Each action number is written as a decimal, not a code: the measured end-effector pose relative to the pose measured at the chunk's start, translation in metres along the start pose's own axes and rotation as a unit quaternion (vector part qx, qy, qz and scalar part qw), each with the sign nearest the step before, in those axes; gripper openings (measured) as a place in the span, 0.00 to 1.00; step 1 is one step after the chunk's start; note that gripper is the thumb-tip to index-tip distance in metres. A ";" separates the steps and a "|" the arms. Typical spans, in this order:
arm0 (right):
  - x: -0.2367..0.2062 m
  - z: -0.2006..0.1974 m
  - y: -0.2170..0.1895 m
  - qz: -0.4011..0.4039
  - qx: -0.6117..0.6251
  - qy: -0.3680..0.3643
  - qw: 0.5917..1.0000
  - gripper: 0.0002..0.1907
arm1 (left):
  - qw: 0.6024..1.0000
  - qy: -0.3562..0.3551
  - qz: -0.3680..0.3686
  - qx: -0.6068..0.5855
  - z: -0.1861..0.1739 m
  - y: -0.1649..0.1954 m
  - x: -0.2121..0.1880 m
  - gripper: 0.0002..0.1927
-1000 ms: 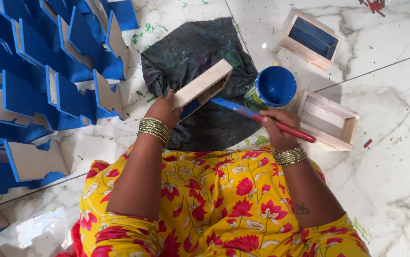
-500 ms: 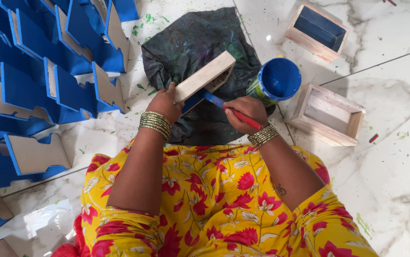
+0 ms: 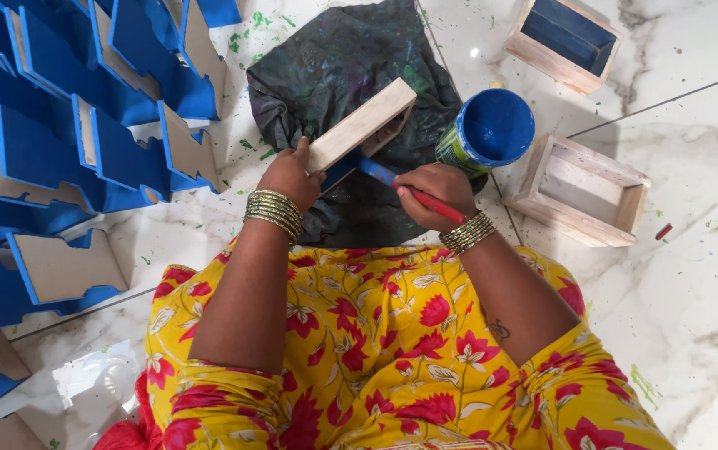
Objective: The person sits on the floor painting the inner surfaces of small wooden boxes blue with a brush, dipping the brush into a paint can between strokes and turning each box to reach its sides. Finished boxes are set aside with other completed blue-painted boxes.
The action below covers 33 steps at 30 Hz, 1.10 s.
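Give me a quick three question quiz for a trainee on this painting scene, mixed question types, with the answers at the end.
1. True or false: the right hand holds a red-handled brush.
2. Multiple choice: where does the open can of blue paint stand? A) on the person's lap B) on the floor between the dark cloth and an unpainted wooden box C) inside a box
3. Fill in: the left hand grips a wooden ____ above the cloth.

Key
1. True; the brush tip reaches under the held piece.
2. B
3. Box; its bare wood side faces the camera.
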State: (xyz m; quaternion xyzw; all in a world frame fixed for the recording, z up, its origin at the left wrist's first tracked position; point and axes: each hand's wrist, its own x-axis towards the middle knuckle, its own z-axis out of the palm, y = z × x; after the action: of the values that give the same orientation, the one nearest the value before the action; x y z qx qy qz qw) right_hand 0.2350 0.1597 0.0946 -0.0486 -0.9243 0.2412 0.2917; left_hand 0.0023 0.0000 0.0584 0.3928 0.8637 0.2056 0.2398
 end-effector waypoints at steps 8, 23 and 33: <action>-0.007 -0.017 -0.003 0.004 0.006 0.008 1.000 0.03 | 1.000 0.005 0.008 0.004 0.003 -0.005 0.001 0.42; -0.010 -0.018 0.005 0.015 -0.011 0.033 0.999 0.04 | 1.000 0.000 0.004 0.002 0.002 -0.003 0.000 0.42; -0.002 -0.004 0.012 0.006 -0.015 0.025 1.000 0.04 | 1.000 -0.001 0.003 0.000 0.001 -0.003 -0.002 0.42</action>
State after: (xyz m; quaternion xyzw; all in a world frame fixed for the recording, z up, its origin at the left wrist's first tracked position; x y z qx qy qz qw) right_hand 0.2383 0.1718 0.0907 -0.0642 -0.9201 0.2275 0.3123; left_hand 0.0026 -0.0029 0.0562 0.3958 0.8620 0.2059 0.2405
